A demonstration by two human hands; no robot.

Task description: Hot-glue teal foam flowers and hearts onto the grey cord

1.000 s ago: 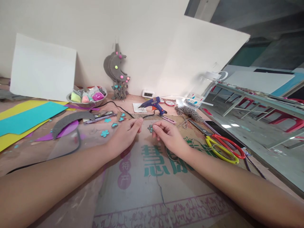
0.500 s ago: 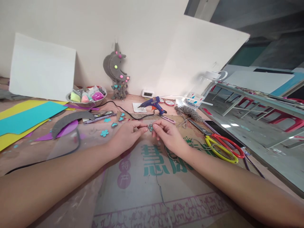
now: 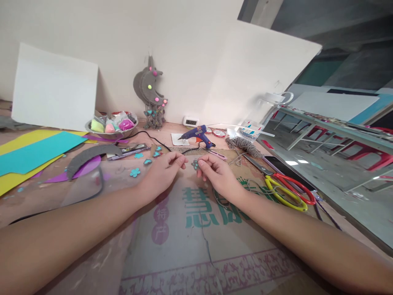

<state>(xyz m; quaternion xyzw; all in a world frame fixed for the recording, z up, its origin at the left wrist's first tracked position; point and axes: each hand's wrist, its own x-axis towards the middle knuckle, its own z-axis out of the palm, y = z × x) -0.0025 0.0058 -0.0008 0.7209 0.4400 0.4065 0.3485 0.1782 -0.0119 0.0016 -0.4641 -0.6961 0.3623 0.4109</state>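
In the head view, my right hand (image 3: 216, 174) pinches a small grey and teal flower-shaped piece (image 3: 195, 164) between thumb and fingertips. Just left of it is my left hand (image 3: 164, 174), thumb and fingers pressed together and apart from the piece; whether anything tiny is between them is hidden. A teal foam flower (image 3: 135, 172) lies left of my left hand, near several small teal pieces edged in grey (image 3: 147, 162). Below my hands, a thin grey cord (image 3: 207, 246) runs over the plastic-covered printed board (image 3: 172, 262).
Behind my hands lies a blue glue gun (image 3: 198, 135) with a black cable. Scissors (image 3: 290, 190), a phone (image 3: 287, 170) and grey yarn (image 3: 245, 146) are at right. Foam sheets (image 3: 39, 151) and a bowl (image 3: 112, 133) of bagged clay stand left. A grey moon ornament (image 3: 149, 88) hangs behind.
My left hand has let go of the flower-shaped piece and moved slightly left. My right hand keeps holding the piece in nearly the same place.
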